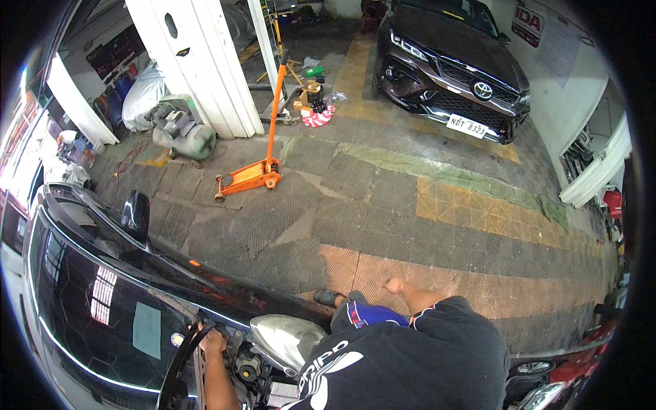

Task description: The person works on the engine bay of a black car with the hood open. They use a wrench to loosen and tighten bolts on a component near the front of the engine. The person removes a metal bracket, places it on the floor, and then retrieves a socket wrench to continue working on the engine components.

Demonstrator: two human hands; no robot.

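Observation:
My left hand (214, 339) is at the base of the dark car's windshield (102, 307), by the edge of the uncovered engine bay. Its fingers are closed around the upper end of a black curved strip (179, 369); the fingertips are partly hidden. Beside that arm lie the headlight (288, 339), a round black cap (247, 372) and a ribbed pale part (281, 394). My right hand (395, 285) hangs loosely over the brown floor mats, fingers apart, with nothing visible in it.
An orange floor jack (247, 176) stands ahead with its handle raised. A green air compressor (183, 130) is beside a white pillar (195, 61). Another dark car (451, 68) is parked at the far right. Small boxes (311, 96) sit near the pillar.

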